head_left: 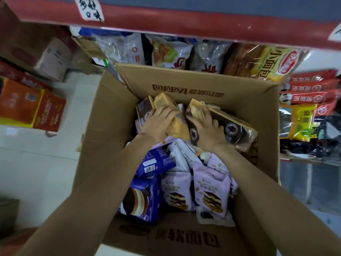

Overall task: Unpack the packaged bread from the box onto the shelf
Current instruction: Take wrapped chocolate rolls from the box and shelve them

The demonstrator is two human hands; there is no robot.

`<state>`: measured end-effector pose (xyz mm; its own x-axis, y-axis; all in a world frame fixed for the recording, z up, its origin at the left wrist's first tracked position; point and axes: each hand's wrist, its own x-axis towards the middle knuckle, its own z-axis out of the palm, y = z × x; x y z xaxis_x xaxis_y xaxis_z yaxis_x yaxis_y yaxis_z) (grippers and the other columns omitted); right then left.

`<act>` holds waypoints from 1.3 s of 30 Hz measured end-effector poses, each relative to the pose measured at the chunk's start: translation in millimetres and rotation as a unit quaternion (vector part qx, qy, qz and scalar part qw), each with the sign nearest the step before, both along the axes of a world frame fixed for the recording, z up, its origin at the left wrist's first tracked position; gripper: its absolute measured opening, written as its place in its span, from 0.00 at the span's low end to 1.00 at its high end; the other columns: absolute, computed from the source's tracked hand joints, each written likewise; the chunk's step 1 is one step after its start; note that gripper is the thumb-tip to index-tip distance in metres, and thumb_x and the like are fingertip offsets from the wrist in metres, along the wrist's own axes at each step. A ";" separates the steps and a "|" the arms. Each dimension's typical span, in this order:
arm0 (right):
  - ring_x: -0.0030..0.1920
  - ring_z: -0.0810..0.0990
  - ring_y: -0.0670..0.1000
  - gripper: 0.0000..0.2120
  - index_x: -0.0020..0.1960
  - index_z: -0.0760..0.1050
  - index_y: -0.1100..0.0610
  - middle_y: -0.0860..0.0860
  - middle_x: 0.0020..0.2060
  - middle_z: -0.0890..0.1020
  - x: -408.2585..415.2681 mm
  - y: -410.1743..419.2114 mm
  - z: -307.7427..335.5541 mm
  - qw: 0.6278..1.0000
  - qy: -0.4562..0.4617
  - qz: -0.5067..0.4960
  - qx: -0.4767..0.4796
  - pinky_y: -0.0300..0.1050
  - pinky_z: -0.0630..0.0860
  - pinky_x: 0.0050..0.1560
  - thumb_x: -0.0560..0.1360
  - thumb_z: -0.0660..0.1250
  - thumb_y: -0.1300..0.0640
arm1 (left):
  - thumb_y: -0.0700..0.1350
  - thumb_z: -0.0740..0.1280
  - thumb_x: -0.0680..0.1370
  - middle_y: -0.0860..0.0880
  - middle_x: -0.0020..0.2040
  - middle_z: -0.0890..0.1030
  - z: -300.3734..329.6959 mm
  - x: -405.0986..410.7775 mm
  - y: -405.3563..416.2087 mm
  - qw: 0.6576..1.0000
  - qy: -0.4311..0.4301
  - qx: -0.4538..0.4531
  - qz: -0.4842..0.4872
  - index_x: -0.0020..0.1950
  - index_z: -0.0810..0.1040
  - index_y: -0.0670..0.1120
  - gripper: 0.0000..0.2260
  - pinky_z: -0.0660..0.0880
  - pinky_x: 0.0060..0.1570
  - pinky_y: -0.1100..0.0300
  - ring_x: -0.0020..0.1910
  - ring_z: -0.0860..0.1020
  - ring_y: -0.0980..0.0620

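Currently logged from my remote seat, item by item.

Box point(110, 115): open brown carton, centre of the frame, flaps up, printed characters on the far and near flaps. It stands on a pale floor point(36, 163) against the shelf.

Left hand point(156, 122): inside the box, upper middle of the frame, fingers curled over a tan pack point(177, 126) and a brown pack point(144, 108) just left of it. I read it as gripping the tan pack.

Right hand point(204, 130): beside the left one, fingers spread and pressed onto a clear pack point(234, 130) of dark round cakes; thumb side meets an orange-edged pack point(195, 109). Whether it has closed round the clear pack I cannot tell.

Bread left in the box, lower centre: lilac packs point(212, 193) with a layered-cake picture, standing side by side; blue packs point(142, 196) at their left, one showing a chocolate-topped cake; white packs point(182, 154) between them and my wrists.

Shelf point(184, 24): red front edge across the top of the frame, a handwritten label point(90, 9) at upper left. Under it, a row of bagged goods, among them a yellow bag point(273, 63) at upper right.

Right edge: red packets point(310, 89) stacked flat, a yellow packet point(302, 124) below them.

Left edge: orange cartons point(31, 108) on the floor, a blurred white carton point(55, 58) above.
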<state>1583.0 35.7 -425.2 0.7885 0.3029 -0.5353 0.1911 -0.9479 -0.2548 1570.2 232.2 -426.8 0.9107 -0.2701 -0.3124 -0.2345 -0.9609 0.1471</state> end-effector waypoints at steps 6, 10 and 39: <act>0.67 0.58 0.66 0.28 0.69 0.61 0.39 0.55 0.75 0.47 0.8 0.4 -1.1 0.996 0.031 -0.081 0.016 0.60 0.62 0.66 0.72 0.65 0.44 | 0.40 0.68 0.71 0.50 0.73 0.60 1.8 -12.7 -6.5 0.999 -0.022 0.031 -0.010 0.72 0.61 0.48 0.31 0.66 0.63 0.50 0.67 0.61 0.43; 0.65 0.61 0.67 0.25 0.67 0.64 0.42 0.56 0.72 0.52 5.3 4.1 -7.6 0.991 0.041 -0.118 0.041 0.58 0.68 0.62 0.72 0.66 0.40 | 0.34 0.71 0.65 0.47 0.65 0.73 -2.7 -10.9 2.8 0.993 -0.106 0.018 -0.056 0.65 0.73 0.46 0.28 0.72 0.54 0.49 0.60 0.70 0.43; 0.55 0.78 0.43 0.27 0.67 0.68 0.39 0.43 0.55 0.77 -132.8 -91.9 295.0 0.799 0.024 -0.320 0.508 0.36 0.79 0.45 0.72 0.71 0.56 | 0.62 0.66 0.72 0.52 0.56 0.81 263.2 -84.3 -37.3 0.717 0.118 -0.582 0.366 0.64 0.73 0.52 0.25 0.77 0.51 0.61 0.55 0.80 0.53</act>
